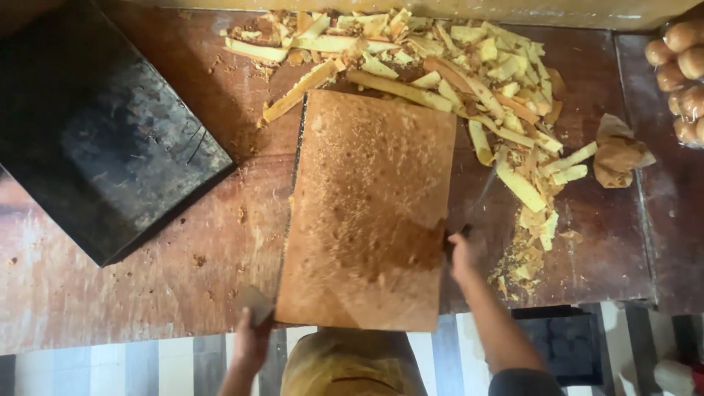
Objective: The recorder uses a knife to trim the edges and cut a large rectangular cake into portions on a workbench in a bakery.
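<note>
My right hand [463,253] grips a knife [480,196] at the right edge of a large brown cake slab [370,209] lying mid-bench [183,279]. My left hand [253,334] pinches the slab's near-left corner. Yellow trimmings [469,66] lie heaped behind the slab; a dark baking tray [95,139] sits left.
</note>
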